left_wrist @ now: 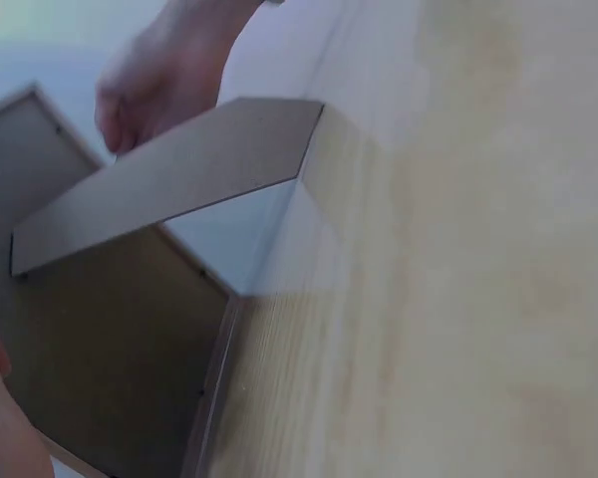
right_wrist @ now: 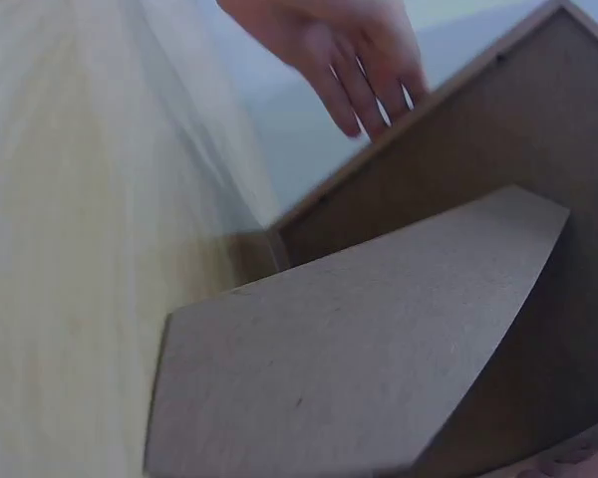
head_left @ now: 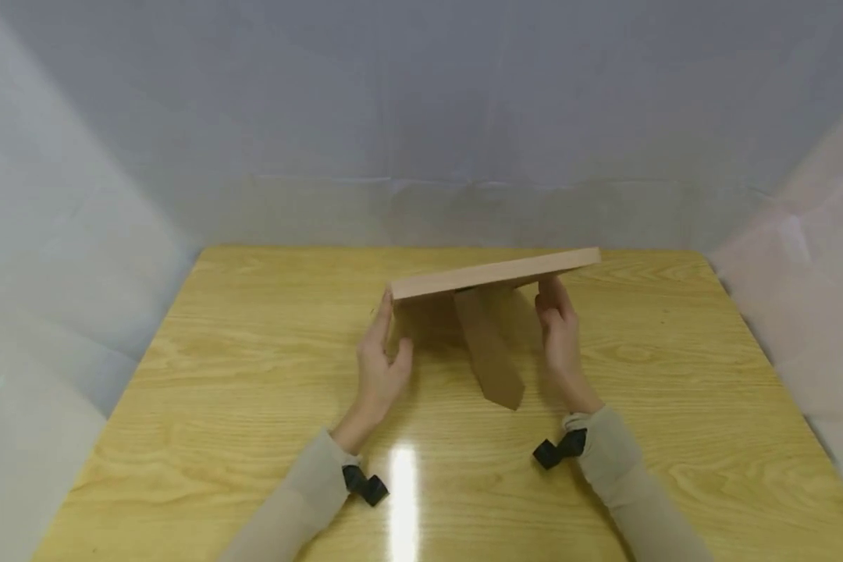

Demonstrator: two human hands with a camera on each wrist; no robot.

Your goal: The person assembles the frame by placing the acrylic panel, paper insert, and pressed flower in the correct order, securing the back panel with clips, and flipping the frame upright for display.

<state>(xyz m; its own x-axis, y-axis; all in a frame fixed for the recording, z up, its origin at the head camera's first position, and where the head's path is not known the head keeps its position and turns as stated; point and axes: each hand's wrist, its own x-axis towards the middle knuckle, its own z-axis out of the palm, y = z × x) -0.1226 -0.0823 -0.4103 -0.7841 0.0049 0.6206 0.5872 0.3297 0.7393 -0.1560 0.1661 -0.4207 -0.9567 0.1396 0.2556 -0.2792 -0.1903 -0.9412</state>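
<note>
A brown picture frame point(head_left: 495, 275) stands tilted on the table, its back toward me. From that back a flat easel leg point(head_left: 493, 359) slants out to the tabletop; the front of the frame is hidden. At the left edge my left hand point(head_left: 382, 375) has its fingers straight against the frame, thumb held apart. My right hand point(head_left: 560, 336) is at the right edge, fingers curled, and seems to pinch it; its fingertips are partly hidden. In the right wrist view the left hand point(right_wrist: 349, 60) shows straight fingers by the frame's edge.
The yellow wood-grain table point(head_left: 253, 375) reaches back to a pale sheet wall point(head_left: 421, 117), with more sheeting on both sides. Dark straps point(head_left: 368, 485) hang at the sleeve cuffs. A bright reflection lies on the tabletop near the front.
</note>
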